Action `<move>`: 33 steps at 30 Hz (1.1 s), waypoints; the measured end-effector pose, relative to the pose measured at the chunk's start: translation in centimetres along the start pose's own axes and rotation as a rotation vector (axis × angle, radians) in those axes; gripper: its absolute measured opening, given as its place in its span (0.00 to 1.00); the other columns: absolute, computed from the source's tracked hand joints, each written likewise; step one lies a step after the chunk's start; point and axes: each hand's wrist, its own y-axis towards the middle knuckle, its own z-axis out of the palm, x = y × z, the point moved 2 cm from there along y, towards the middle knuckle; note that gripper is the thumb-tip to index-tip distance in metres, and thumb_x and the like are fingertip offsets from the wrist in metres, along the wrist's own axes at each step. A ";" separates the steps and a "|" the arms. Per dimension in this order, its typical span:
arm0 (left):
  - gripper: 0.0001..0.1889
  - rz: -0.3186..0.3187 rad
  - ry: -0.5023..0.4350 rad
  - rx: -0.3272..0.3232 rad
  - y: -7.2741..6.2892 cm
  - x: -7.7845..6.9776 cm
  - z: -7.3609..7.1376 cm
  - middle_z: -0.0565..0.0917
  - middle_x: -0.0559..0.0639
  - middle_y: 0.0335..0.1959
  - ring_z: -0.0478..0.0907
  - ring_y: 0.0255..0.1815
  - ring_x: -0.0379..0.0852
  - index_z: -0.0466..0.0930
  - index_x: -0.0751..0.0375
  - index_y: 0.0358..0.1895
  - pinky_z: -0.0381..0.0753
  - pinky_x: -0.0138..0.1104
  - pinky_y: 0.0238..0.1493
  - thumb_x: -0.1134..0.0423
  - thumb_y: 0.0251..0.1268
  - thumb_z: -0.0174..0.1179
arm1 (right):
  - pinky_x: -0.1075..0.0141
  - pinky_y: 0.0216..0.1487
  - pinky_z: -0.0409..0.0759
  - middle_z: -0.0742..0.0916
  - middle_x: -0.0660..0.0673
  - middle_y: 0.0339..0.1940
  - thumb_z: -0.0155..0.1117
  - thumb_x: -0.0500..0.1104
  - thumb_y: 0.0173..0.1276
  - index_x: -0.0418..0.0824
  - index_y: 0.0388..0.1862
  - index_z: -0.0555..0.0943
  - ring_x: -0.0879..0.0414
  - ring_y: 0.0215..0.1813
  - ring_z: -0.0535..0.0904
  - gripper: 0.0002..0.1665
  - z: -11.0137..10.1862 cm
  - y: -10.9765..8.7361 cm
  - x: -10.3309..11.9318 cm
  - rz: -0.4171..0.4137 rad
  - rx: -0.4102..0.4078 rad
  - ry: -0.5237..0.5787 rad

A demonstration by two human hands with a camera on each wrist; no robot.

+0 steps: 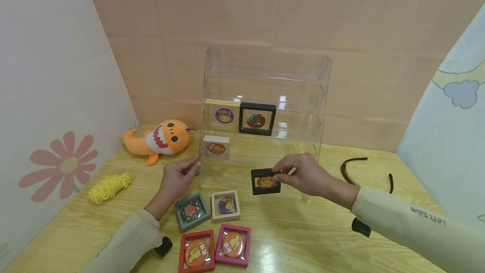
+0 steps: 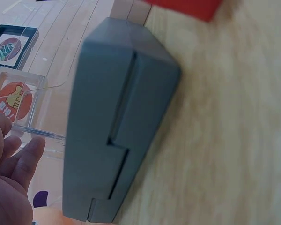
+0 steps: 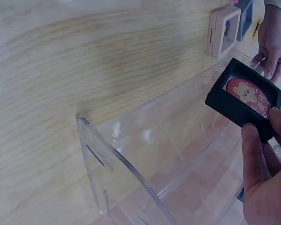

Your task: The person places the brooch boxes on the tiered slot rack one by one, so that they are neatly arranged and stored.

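My right hand (image 1: 303, 176) pinches a small black display frame (image 1: 259, 191) by its right side, thumb in front. A red round badge with a yellow star shape shows inside it in the right wrist view. This frame is held in front of the lower part of a clear acrylic display rack (image 1: 265, 80). At the rack's left side edge, my left hand (image 1: 177, 180) grips the clear panel between thumb and fingers. On the rack stand a yellow frame (image 1: 209, 115), another black frame (image 1: 273, 115) and, one tier lower, a pale pink frame (image 1: 217, 139).
Before the rack lie a grey frame (image 1: 182, 219), a beige frame (image 1: 226, 218), a red frame (image 1: 184, 252) and a magenta frame (image 1: 246, 250). Left of it are an orange shark plush (image 1: 140, 143) and yellow cord (image 1: 110, 188). A dark headband (image 1: 345, 172) lies right.
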 end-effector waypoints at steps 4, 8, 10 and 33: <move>0.12 -0.004 0.002 0.000 0.0 0.0 -0.1 0.82 0.69 0.40 0.83 0.33 0.60 0.79 0.81 0.45 0.82 0.25 0.30 0.81 0.57 0.61 | 0.70 0.28 0.83 0.87 0.48 0.35 0.71 0.32 0.57 0.37 0.38 0.86 0.62 0.32 0.81 0.08 -0.3 0.9 0.0 0.005 -0.023 -0.009; 0.12 -0.006 -0.001 -0.001 0.0 0.1 0.0 0.82 0.69 0.40 0.83 0.33 0.60 0.79 0.81 0.45 0.82 0.26 0.30 0.81 0.57 0.61 | 0.71 0.29 0.83 0.87 0.47 0.35 0.71 0.31 0.57 0.36 0.37 0.86 0.61 0.32 0.82 0.08 -0.5 2.0 0.1 0.004 -0.069 -0.013; 0.12 -0.001 -0.007 -0.001 0.0 0.2 -0.1 0.82 0.70 0.40 0.83 0.33 0.60 0.79 0.81 0.45 0.83 0.26 0.29 0.81 0.57 0.61 | 0.71 0.29 0.83 0.87 0.47 0.35 0.70 0.31 0.57 0.36 0.36 0.86 0.60 0.32 0.83 0.07 -0.7 2.5 0.2 0.008 -0.099 -0.020; 0.12 0.005 -0.028 0.000 -0.2 0.4 0.0 0.81 0.69 0.41 0.83 0.31 0.59 0.79 0.81 0.45 0.83 0.26 0.29 0.81 0.57 0.60 | 0.72 0.31 0.83 0.86 0.44 0.37 0.69 0.32 0.59 0.35 0.38 0.86 0.56 0.35 0.83 0.08 0.0 6.0 -0.6 0.015 -0.284 -0.087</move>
